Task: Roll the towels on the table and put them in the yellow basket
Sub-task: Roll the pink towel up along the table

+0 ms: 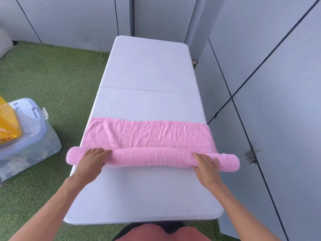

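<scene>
A pink towel (147,136) lies across the width of the white folding table (147,70), partly rolled: the near part is wound into a long roll (152,158) that runs from the table's left edge to its right edge and overhangs both a little, while the far part is still spread flat on the tabletop just beyond the roll.

Both hands rest on top of the roll. The left hand (91,161) lies near the roll's left end, palm down, fingers extended and slightly bent over the curve of the cloth, fingertips toward the flat part. The right hand (206,164) lies near the right end in the same way, fingers stretched forward over the roll. Neither hand wraps round the towel; they press on it from above (the thumbs are not clearly seen). The stretch of roll between the two hands is bare.

The yellow basket (7,122) stands at the far left edge of the view, on a clear plastic storage box (33,136) that sits on green artificial turf (52,75), well apart from the table.
</scene>
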`<action>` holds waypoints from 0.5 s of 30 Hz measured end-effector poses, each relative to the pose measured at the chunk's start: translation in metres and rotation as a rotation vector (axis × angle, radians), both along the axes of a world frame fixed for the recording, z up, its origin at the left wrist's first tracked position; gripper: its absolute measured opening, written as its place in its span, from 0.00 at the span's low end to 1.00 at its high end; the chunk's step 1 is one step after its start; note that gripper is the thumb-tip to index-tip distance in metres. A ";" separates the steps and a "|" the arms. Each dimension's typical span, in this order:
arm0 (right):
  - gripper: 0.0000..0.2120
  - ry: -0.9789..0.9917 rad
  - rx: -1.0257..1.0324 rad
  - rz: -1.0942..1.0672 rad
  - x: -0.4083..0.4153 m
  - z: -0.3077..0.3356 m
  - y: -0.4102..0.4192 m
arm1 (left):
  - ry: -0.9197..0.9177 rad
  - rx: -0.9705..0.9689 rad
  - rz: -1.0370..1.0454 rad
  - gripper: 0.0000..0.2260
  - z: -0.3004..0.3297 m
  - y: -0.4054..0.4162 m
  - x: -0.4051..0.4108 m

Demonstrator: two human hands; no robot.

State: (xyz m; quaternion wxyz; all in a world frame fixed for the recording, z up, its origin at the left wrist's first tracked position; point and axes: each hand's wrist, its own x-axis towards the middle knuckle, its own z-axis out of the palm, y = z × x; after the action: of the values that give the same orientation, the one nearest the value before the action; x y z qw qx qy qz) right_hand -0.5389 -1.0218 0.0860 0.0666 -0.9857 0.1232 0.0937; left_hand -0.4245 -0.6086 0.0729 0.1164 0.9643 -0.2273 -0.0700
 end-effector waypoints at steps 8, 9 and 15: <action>0.24 0.256 0.548 -0.163 0.017 0.018 -0.033 | 0.277 -0.095 0.060 0.20 0.014 0.012 0.019; 0.23 0.130 0.531 -0.194 0.016 0.014 -0.031 | 0.122 -0.144 0.103 0.18 0.013 0.011 0.015; 0.28 -0.135 0.177 -0.007 -0.004 -0.003 -0.004 | -0.074 -0.074 0.028 0.28 -0.015 0.011 -0.022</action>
State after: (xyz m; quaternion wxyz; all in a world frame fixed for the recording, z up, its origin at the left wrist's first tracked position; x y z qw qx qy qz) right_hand -0.5432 -1.0259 0.0826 0.1620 -0.9796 0.1132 0.0373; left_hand -0.4469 -0.5980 0.0575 0.1444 0.9643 -0.2205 -0.0242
